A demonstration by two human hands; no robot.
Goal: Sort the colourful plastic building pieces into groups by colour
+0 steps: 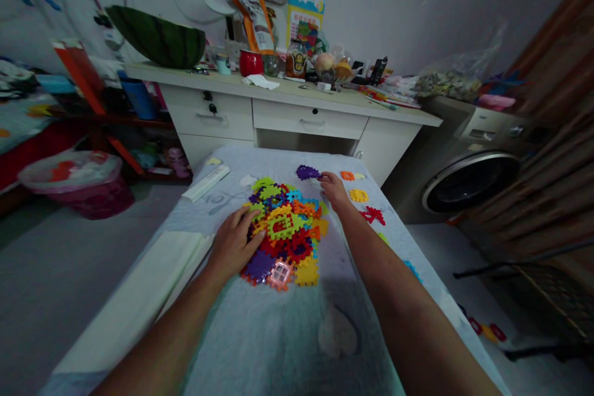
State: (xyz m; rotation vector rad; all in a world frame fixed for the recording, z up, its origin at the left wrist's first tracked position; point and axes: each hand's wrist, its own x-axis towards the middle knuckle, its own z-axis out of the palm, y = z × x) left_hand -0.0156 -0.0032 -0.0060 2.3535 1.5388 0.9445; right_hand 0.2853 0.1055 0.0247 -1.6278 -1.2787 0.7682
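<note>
A heap of colourful notched plastic building pieces (283,226) lies in the middle of the cloth-covered table (260,334). My left hand (236,241) rests on the heap's left side, fingers spread, holding nothing. Farther back, my right hand (331,189) has its fingertips closed at the right end of a purple building piece (307,172), which is at the cloth. Right of that hand are an orange piece (347,176), a yellow piece (358,195) and some red pieces (374,215). A blue piece (412,270) lies partly behind my right forearm.
A long white box (206,184) lies at the table's back left. Beyond stands a white desk (297,120) with a watermelon half (160,37), jars and packets on it. A washing machine (457,161) is at the right, a pink lined basket (78,189) at the left.
</note>
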